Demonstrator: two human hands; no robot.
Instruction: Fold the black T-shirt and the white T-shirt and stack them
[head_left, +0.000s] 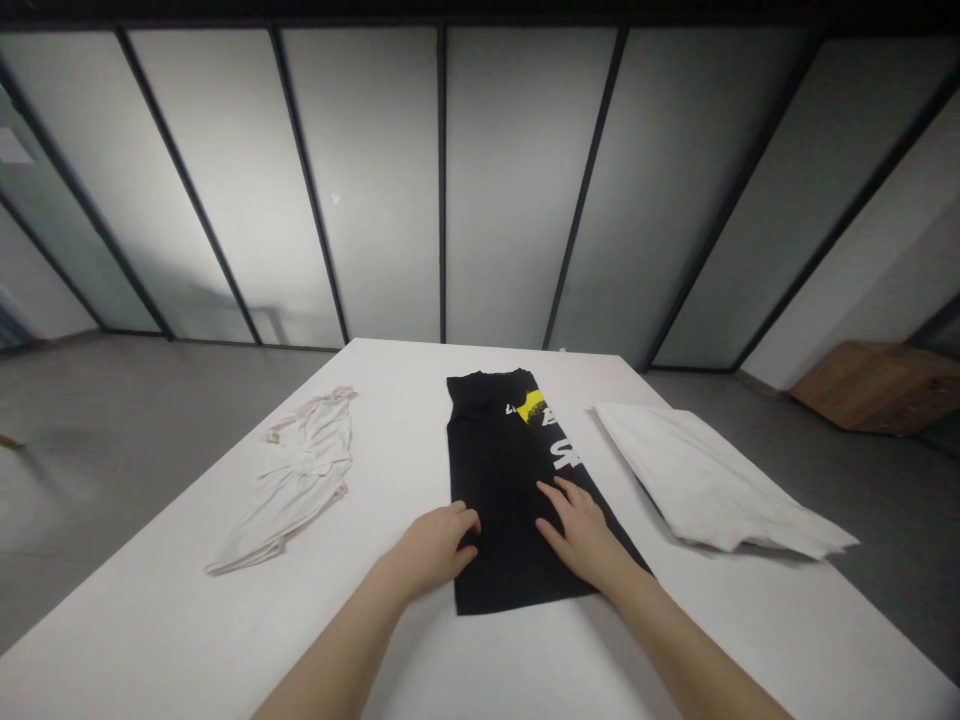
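From where I'm standing, the black cloth garment with yellow and white printing [499,470] lies in the middle of the broad white counter [401,405], its length running from six o'clock up to twelve. It sits squarely before the person, presumably so both hands can reach it without stretching. The print runs right up to its three o'clock edge and seems cut off there, which suggests the cloth is doubled lengthwise.

The left hand [439,542] is at the garment's eight o'clock edge, fingers bent and thumb standing apart from them, with no cloth pinched that I can see. The right hand [581,530] is at four o'clock, palm down, fingers spread over the black fabric just below the white lettering; a spread like that would press the cloth level rather than grip it. With one hand to each side, the pull looks balanced.

Out at nine o'clock lies a crumpled, thin off-white cloth garment [311,465], and at three o'clock a smoother, flat white piece of cloth [705,480] reaches the counter's edge. Both are well apart from the black one, I'd guess to keep the layers from tangling.
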